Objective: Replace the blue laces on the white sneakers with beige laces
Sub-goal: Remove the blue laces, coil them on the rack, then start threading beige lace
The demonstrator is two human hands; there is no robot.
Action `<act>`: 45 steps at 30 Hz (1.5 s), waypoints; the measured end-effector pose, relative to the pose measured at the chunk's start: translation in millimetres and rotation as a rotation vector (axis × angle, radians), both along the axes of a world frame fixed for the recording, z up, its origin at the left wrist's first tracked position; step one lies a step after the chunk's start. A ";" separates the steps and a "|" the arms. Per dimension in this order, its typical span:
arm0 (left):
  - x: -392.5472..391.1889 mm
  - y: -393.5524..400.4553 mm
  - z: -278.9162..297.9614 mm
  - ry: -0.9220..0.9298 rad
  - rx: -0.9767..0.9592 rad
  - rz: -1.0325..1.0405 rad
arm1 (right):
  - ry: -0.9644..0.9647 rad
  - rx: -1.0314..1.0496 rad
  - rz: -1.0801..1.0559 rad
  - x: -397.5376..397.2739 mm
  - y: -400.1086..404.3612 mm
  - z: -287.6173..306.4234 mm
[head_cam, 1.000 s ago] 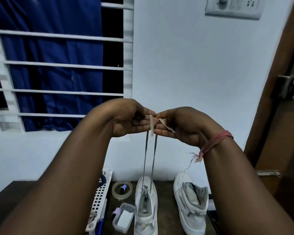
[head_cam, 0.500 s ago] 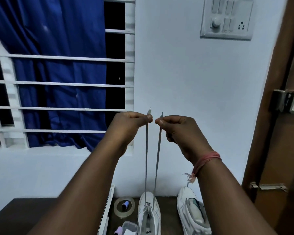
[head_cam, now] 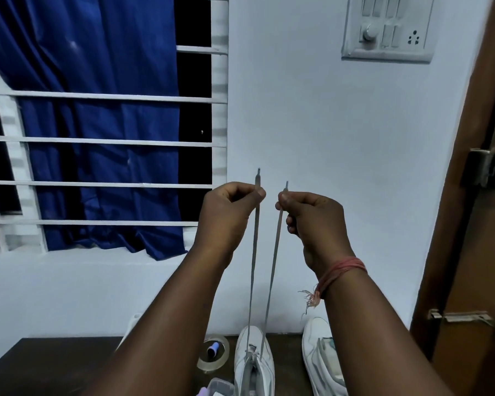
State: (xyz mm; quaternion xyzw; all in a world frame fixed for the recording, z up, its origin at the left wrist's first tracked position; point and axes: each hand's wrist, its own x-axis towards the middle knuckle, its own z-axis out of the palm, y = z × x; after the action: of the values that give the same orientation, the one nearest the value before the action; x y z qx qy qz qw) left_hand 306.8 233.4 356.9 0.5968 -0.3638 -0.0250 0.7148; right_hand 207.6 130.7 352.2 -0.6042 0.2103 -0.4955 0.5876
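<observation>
Left hand (head_cam: 229, 212) and right hand (head_cam: 312, 215) pinching lace (head_cam: 253, 267) ends taut above shoe (head_cam: 253, 364); uneven pulling risks lopsided ends.

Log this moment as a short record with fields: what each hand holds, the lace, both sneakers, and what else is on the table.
left hand: pinches one lace end, held up
right hand: pinches the other lace end, slightly lower
lace: both strands run taut down to the left sneaker's front eyelets
left sneaker: toe toward the wall, partly laced
right sneaker: beside it, no lace visible
table: dark, also holds a tape roll
</observation>
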 end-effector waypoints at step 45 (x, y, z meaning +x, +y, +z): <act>14.3 13.8 -97.2 0.189 0.148 0.034 | 0.035 0.038 0.057 14.7 5.7 -73.1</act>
State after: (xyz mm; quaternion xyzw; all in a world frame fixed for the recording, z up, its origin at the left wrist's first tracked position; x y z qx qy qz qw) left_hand 321.1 247.2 259.7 0.6492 -0.2817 -0.0957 0.7000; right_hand 222.3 136.4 279.2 -0.6070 0.2127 -0.4638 0.6092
